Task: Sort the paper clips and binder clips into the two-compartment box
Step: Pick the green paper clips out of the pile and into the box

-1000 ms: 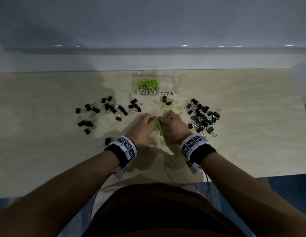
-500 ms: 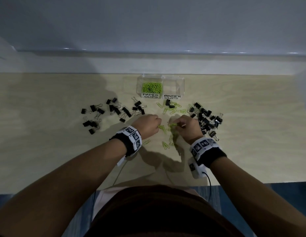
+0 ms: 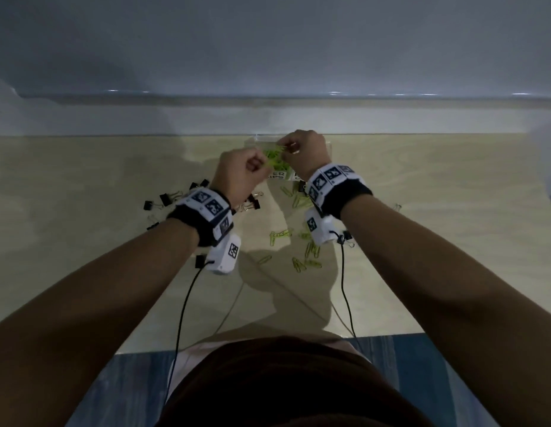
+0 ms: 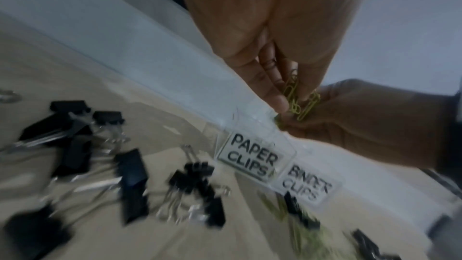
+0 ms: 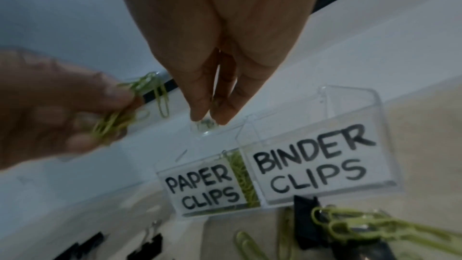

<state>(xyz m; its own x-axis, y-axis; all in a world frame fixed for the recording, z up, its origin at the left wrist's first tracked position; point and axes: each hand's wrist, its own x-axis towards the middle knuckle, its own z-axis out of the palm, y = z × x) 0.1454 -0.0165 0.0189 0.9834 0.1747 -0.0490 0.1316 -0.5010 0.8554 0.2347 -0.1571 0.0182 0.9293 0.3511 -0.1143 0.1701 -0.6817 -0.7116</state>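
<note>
green paper clips [image 5: 117, 120] pinched, left hand [image 3: 237, 177]

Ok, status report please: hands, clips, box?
Left hand grips green paper clips. Right hand over box, fingers pinched, contents unclear. Binder compartment looks empty. Nothing blocking.

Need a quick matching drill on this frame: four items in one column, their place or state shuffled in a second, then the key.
1. left hand
2. compartment labelled BINDER CLIPS
3. compartment labelled PAPER CLIPS
4. black binder clips

A. holds green clips inside
B. loose on the table
C. nothing visible inside
D. grips a bunch of green paper clips

Pairs: 1-D, 2-C, 3-A, 4-B
</note>
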